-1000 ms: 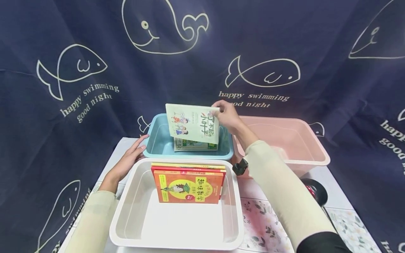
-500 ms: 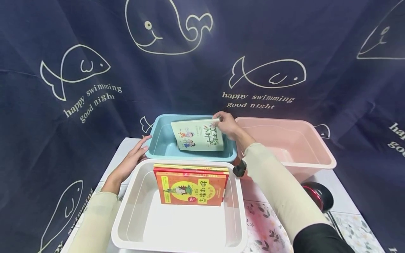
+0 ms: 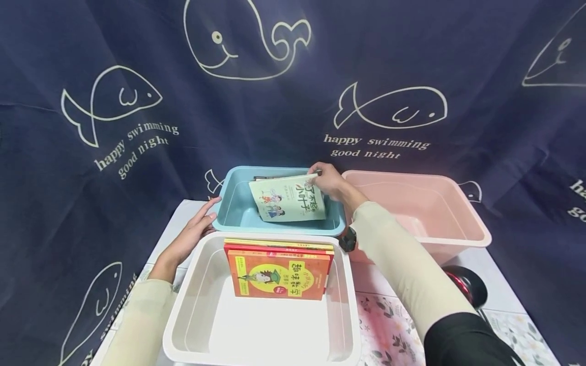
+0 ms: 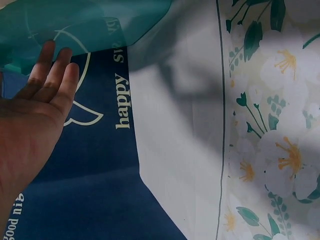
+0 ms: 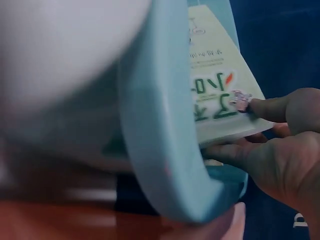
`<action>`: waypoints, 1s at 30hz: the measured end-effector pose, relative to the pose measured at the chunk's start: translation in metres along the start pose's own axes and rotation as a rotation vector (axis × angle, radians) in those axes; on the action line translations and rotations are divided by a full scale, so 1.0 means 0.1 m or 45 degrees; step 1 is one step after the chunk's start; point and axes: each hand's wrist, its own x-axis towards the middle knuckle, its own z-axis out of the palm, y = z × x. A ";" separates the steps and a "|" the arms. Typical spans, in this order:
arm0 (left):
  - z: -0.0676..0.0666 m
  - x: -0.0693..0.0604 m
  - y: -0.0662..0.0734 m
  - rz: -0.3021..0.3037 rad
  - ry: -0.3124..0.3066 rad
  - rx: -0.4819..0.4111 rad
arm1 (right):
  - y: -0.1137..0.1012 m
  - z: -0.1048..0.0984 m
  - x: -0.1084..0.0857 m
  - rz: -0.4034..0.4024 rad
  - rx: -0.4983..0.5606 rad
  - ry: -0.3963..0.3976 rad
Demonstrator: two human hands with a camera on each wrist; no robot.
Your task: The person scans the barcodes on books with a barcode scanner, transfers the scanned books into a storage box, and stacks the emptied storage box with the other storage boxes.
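Note:
A pale green book [image 3: 290, 198] leans back inside the blue bin [image 3: 235, 203], its cover facing me. My right hand [image 3: 330, 183] pinches its upper right corner, and in the right wrist view the thumb [image 5: 270, 109] lies on the cover with fingers behind. Part of another book with a dark edge shows behind it. My left hand [image 3: 189, 235] touches the left rim of the blue bin with fairly straight fingers [image 4: 62, 92]. Several books, an orange one [image 3: 279, 277] in front, stand upright in the white bin [image 3: 192, 305] nearer me.
A pink bin [image 3: 412, 203] stands right of the blue one. Beyond the bins hangs a dark blue curtain [image 3: 256, 122] with fish drawings. A black round object with a red glow [image 3: 467, 287] and a cable lies at the right on the flowered tabletop [image 3: 522, 330].
My right hand has lowered the green book from above the blue bin into it, and its lower edge has come down. My left hand keeps its place at the rim.

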 end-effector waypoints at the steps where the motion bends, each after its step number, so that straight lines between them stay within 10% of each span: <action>1: 0.00 0.00 -0.01 0.003 -0.007 0.004 | 0.00 -0.01 0.00 0.008 -0.041 -0.005; 15: 0.00 0.00 -0.02 0.023 0.012 0.061 | -0.03 0.06 0.06 0.024 -0.706 -0.134; 30: -0.02 0.02 -0.07 0.039 0.011 0.065 | 0.05 0.13 0.17 0.145 -0.347 -0.072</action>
